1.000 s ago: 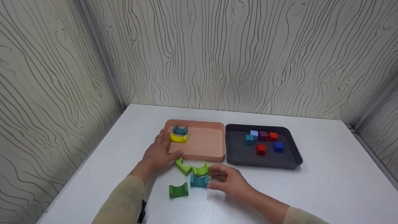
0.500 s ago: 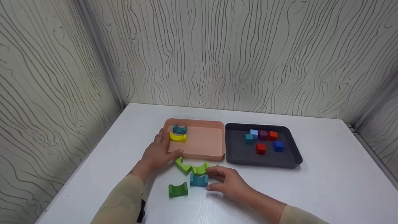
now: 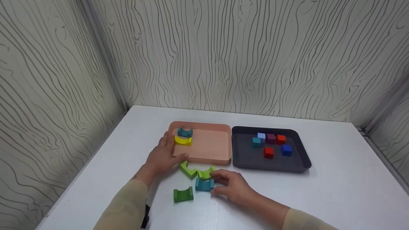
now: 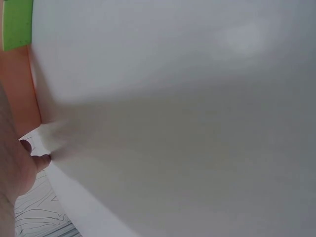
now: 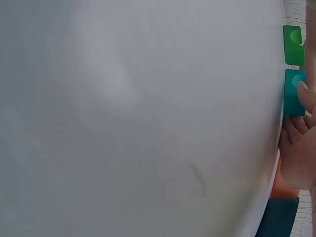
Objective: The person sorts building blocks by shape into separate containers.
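My left hand (image 3: 162, 156) rests along the left side of the pink tray (image 3: 212, 145), fingers stretched out and thumb over its front rim. Inside that tray lie a teal arch block (image 3: 185, 133) and a yellow arch block (image 3: 183, 141). In front of it, two lime-green arch blocks (image 3: 188, 170) sit close together. A second teal arch block (image 3: 204, 185) lies just below them. My right hand (image 3: 236, 187) is at this block's right end, thumb and fingers spread apart, fingertips right at the nearer lime block. A dark green arch block (image 3: 183, 195) lies to the left.
A dark grey tray (image 3: 252, 161) stands right beside the pink one. It holds several small cubes, among them a red cube (image 3: 268, 152) and a blue cube (image 3: 286, 150). The white table (image 3: 335, 179) meets wood-patterned walls (image 3: 236, 57) at its back and sides.
My right hand has shifted slightly left, its fingertips coming closer to the lime and teal arch blocks. The left hand stays at the pink tray. The blocks have not moved.
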`<state>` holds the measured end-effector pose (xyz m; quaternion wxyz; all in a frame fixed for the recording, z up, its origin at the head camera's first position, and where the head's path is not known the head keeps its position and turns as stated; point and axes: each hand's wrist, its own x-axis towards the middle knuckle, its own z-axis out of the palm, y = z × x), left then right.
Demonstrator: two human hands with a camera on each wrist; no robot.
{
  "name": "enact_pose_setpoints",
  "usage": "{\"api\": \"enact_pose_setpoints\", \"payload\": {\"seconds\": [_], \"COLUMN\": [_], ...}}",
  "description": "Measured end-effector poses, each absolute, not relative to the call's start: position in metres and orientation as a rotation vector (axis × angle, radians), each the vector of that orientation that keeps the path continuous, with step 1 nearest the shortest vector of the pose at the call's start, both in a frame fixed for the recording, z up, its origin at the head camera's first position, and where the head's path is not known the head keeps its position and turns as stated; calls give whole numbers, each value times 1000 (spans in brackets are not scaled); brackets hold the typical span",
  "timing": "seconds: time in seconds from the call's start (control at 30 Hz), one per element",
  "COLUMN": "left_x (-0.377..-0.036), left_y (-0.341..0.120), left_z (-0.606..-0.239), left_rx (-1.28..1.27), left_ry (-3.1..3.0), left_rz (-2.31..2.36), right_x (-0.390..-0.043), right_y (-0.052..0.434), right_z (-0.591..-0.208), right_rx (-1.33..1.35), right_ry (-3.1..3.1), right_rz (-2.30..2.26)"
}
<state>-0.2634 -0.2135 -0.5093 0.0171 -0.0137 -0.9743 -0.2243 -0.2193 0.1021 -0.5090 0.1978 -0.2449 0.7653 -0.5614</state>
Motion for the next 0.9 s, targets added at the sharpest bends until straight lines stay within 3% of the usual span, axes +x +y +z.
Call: {"api": "enact_pose_setpoints", "payload": {"seconds": [0.9], "left_x": [-264], "left_y": [-213], "left_z": [-509], "left_rx": [-11], "left_ry": [-3016], "left_rz": [-765], "right_x": [-220], "right_y": [105], "right_z": [-513], "right_rx": [-715], "right_ry": [2159], "right_rz": [-1537]}}
